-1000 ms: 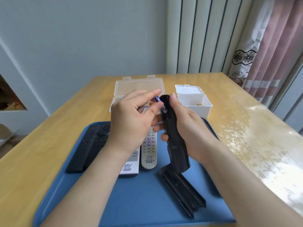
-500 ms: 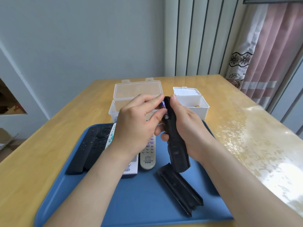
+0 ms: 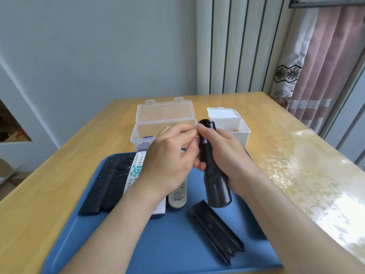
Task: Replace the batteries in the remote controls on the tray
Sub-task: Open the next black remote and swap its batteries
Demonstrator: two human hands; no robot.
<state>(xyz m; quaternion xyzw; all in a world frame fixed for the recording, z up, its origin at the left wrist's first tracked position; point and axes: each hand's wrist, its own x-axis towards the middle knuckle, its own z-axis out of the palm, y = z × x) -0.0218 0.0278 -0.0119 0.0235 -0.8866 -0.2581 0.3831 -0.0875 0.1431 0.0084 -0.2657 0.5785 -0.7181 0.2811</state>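
A: What had changed in that last second?

B: The battery (image 3: 204, 139). A second earlier the left hand (image 3: 169, 161) had pinched it by thumb and forefinger at the top of the black remote (image 3: 214, 175), angled and mostly outside. At this moment only a purple sliver showed inside the open back, so I judged it nearly seated.

A: And the hands?

B: Close together, touching at the fingertips. The right hand (image 3: 227, 153) was clamped round the black remote, holding it upright above the tray (image 3: 177, 250). The left hand's fingers were bunched against the compartment, pressing on the battery rather than carrying it.

A: Where was the cover?

B: The battery cover (image 3: 216, 232) lay on the tray just below the right hand, inner side up.

A: The rest?

B: Under and left of the left hand lay the other remotes: a black pair (image 3: 106, 184), a white one with teal keys (image 3: 136, 171), a cream one (image 3: 177, 196). Beyond the hands, on the counter (image 3: 59, 175), stood the clear box (image 3: 164, 123) with batteries and the white box (image 3: 233, 123), both open.

A: Meaning?

B: One remote was probably close to closing; the others looked untouched.
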